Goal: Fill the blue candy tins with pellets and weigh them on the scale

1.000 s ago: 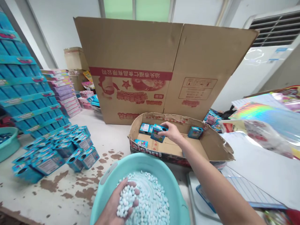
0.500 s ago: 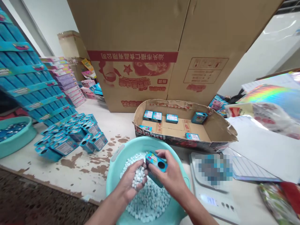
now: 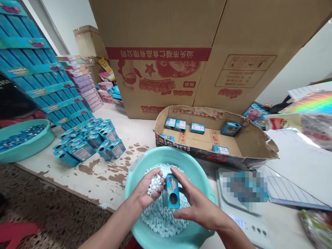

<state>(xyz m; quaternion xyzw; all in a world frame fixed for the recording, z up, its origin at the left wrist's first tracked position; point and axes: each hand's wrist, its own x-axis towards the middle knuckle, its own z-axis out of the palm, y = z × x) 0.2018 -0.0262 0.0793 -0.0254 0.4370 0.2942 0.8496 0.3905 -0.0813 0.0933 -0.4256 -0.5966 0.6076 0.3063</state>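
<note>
Over a round turquoise plastic basin [image 3: 168, 155], two bare hands met near its middle. The left hand [image 3: 147, 190] was cupped, fingers curled around a heap of small, pale, rounded pieces [image 3: 155, 183]; more lay inside the basin. The right grip [image 3: 195, 205] arched around a small blue printed box [image 3: 171, 190], thumb near the end with a round dark opening, fingers beyond; how firmly they pressed could not be told. The box was tilted above the basin, just beside the left fingertips. Behind the basin stood a ragged brown cardboard tray [image 3: 201, 138] containing similar boxes. Left of the basin, clustered boxes [image 3: 86, 141] covered part of a white, brown-stained tabletop [image 3: 138, 131]; to its right sat a white digital scale [image 3: 246, 221].
</note>
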